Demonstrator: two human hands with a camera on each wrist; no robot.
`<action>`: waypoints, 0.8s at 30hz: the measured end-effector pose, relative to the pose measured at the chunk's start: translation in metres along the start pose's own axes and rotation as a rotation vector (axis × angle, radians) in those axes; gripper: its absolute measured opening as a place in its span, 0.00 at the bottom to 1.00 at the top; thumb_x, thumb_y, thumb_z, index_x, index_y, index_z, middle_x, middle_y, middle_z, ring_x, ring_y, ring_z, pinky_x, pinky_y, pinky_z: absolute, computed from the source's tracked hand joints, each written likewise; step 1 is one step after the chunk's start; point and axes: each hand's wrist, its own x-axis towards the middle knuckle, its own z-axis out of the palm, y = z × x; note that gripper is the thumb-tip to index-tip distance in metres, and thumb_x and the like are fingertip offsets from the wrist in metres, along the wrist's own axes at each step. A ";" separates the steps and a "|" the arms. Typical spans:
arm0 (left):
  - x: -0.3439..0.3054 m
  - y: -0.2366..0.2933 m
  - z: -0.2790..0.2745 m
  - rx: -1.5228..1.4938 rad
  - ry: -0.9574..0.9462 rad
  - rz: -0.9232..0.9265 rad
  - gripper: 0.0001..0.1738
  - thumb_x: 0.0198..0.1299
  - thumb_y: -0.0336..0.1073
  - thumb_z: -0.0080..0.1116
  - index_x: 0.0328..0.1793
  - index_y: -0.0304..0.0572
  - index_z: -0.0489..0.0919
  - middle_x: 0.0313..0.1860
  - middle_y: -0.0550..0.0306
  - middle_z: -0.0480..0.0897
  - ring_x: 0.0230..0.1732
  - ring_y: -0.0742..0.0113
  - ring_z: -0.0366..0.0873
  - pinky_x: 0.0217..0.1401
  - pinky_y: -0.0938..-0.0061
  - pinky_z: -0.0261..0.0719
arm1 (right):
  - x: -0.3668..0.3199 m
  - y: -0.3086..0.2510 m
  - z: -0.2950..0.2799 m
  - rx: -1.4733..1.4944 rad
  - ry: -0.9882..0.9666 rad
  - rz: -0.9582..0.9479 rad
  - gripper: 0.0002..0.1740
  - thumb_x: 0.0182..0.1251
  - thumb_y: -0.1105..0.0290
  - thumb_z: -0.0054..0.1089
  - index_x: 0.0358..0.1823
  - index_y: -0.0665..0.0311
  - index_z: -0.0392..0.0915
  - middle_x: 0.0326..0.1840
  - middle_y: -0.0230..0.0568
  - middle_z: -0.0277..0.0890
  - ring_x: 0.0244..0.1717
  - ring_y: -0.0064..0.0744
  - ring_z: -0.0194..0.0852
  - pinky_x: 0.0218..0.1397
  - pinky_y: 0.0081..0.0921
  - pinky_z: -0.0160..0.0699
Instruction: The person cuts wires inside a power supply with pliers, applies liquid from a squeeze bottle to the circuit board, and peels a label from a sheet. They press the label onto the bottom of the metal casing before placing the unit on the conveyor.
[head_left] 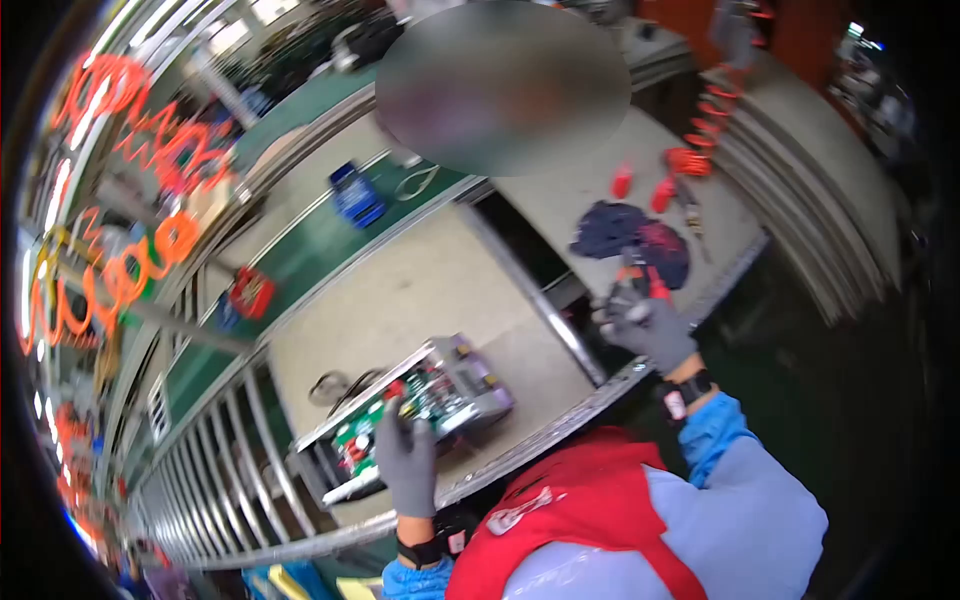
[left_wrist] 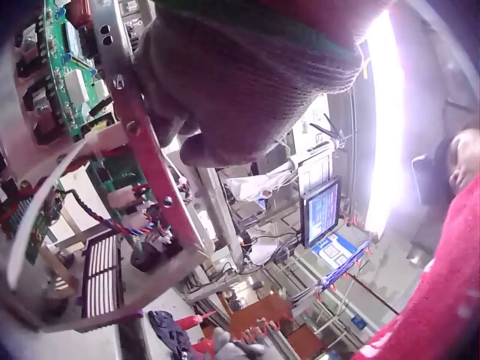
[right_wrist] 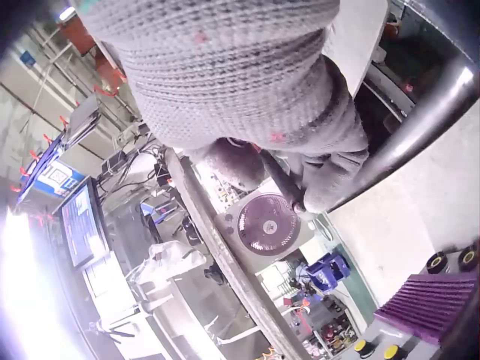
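An opened metal-cased device point(head_left: 475, 385) with green circuit boards lies on the near part of the bench. My gloved left hand point(head_left: 405, 460) rests at its near side, fingers extended over the boards; the left wrist view shows this hand point(left_wrist: 240, 90) beside the metal rail point(left_wrist: 154, 165). Whether the fingertips touch the boards is unclear. Over the right-hand table, my gloved right hand point(head_left: 650, 330) holds a red-handled tool point(head_left: 657, 283) beside a dark cloth point(head_left: 605, 230). In the right wrist view, a dark shaft point(right_wrist: 281, 180) shows between the curled fingers of this hand point(right_wrist: 240, 82).
Two red objects, one of them point(head_left: 622, 181), and another tool point(head_left: 692, 208) lie beyond the cloth. A blue bin point(head_left: 356, 195) and a red bin point(head_left: 251, 292) stand across the bench. Metal rollers point(head_left: 240, 455) run at the left; an orange coiled hose point(head_left: 712, 110) hangs at the right.
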 end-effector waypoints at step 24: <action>0.013 -0.003 0.017 -0.068 0.041 0.235 0.09 0.69 0.40 0.60 0.48 0.46 0.84 0.35 0.47 0.86 0.37 0.47 0.86 0.41 0.60 0.81 | 0.037 -0.008 0.261 -2.282 -0.271 -0.231 0.35 0.57 0.54 0.68 0.70 0.46 0.78 0.43 0.41 0.73 0.49 0.44 0.71 0.51 0.44 0.59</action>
